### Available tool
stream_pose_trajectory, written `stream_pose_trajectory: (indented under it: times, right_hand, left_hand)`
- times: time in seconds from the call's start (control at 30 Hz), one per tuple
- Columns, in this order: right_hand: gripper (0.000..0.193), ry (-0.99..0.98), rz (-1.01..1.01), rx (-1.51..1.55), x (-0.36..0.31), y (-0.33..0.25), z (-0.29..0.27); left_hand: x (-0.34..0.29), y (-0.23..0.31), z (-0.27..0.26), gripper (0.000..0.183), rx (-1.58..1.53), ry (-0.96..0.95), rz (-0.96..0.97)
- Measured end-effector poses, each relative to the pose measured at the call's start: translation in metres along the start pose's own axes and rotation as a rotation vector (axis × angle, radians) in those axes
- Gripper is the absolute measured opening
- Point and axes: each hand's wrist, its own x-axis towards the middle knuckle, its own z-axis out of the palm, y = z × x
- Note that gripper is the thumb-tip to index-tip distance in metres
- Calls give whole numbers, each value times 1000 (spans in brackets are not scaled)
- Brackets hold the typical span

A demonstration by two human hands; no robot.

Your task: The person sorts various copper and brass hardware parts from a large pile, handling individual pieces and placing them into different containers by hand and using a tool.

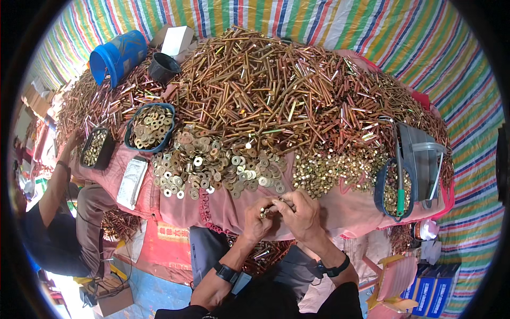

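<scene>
My left hand (257, 220) is closed around several small brass-coloured hardware pieces (263, 213), their shiny ends showing between the fingers; I cannot tell whether they are nuts or bolt ends. Close against it, my right hand (302, 217) pinches with thumb and forefinger at something too small to make out. Both hands are over the near edge of a pink cloth (332, 210). Just beyond them lie a heap of flat round washers (234, 165) on the left and a spread of small brass-coloured nuts (334, 173) on the right.
A large heap of long bolts (265, 80) covers the back. Left stand a blue bucket (125, 56), a black cup (163, 68), a washer tub (151, 127), a tray of nuts (95, 149) and a co-worker's arm (56, 186). Right are a nut tub (393, 191) and grey bin (419, 143).
</scene>
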Motion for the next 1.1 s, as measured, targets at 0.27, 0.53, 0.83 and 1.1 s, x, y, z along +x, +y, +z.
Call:
stream_pose_trajectory:
  times: [0.27, 0.53, 0.83, 1.1]
  right_hand:
    - [27, -160, -170, 6, 9, 8, -17]
    - [27, -108, -179, -18, 5, 5, -10]
    - [19, -53, -38, -51, -6, 2, -7]
    - [20, -121, 11, 82, -3, 2, -11]
  left_hand:
    - [2, -1, 2, 18, 6, 29, 98]
    - [3, 1, 1, 18, 19, 20, 62]
    - [1, 1, 1, 23, -2, -5, 17]
    - [2, 0, 4, 18, 24, 51, 86]
